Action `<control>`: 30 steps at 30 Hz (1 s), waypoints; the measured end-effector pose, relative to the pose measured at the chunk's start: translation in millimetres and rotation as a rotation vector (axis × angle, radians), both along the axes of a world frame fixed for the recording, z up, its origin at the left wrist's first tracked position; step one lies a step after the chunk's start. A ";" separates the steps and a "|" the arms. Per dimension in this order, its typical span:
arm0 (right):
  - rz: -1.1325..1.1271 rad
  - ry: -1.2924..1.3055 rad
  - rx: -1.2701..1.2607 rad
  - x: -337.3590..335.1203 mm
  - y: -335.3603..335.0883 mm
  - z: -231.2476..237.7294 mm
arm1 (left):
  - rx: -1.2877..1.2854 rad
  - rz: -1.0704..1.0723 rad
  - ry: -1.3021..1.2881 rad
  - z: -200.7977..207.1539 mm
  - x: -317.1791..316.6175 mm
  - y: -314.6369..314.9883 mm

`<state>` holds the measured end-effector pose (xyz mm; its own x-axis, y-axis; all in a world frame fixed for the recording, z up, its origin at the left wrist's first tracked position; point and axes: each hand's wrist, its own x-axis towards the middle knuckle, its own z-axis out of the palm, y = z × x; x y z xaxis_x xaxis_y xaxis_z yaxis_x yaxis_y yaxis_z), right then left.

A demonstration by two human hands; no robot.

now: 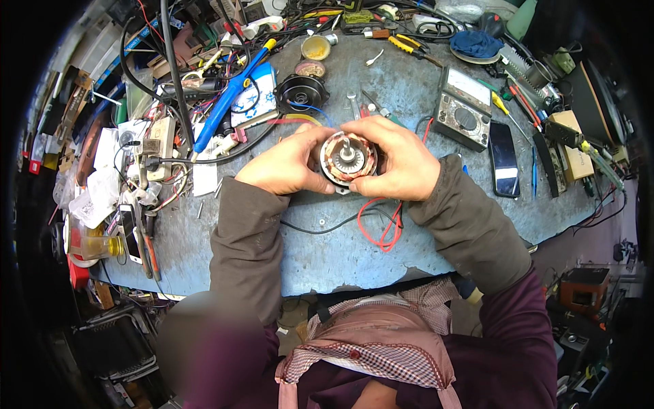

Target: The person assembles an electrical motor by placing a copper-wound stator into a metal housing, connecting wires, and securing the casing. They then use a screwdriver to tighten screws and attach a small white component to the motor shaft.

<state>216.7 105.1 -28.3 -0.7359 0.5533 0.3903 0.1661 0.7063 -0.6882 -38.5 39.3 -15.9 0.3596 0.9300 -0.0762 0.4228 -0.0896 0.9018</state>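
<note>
Between my two hands, over the middle of the blue bench, is a small electric motor (pixel 348 160) with copper windings around a metal core and a shaft pointing up. My left hand (pixel 289 162) closes on its left side, thumb at the front. On its right side my right hand (pixel 400 158) grips it, with the thumb also at the front and fingers over the back. Behind my left hand sits a round black motor housing (pixel 302 93), with coloured wires running near it. A red test lead (pixel 381 232) lies looped just in front of the motor.
An analog multimeter (pixel 465 116) stands at the right beside a dark smartphone (pixel 505 160). A blue soldering-iron-like tool (pixel 231 95) slants at the left. Small round tins (pixel 315 48) and yellow-handled pliers (pixel 403 45) lie at the back. Cables and parts crowd the left. Pliers (pixel 148 249) rest front left.
</note>
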 end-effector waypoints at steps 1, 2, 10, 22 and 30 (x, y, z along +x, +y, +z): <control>0.009 -0.007 -0.004 0.6 -0.4 1.5 | -0.140 -0.028 -0.116 3.6 1.3 -0.6; 0.016 -0.012 -0.003 0.9 -0.7 2.8 | -0.061 -0.048 -0.084 -3.3 -2.6 -0.1; 0.034 0.055 0.059 4.8 0.9 5.8 | 0.274 0.187 0.172 4.4 17.0 -7.8; -0.127 -0.075 0.119 3.6 -12.8 8.2 | -0.123 0.510 -0.700 8.5 10.9 -2.6; -0.115 0.029 0.038 -1.7 -9.5 7.6 | -0.329 0.693 -1.078 -7.1 31.2 4.9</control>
<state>215.0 95.6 -20.7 -0.6566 0.6178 0.4326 0.2284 0.7096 -0.6666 -7.3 44.2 -23.0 -0.1578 0.9377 -0.3095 -0.6459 0.1391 0.7507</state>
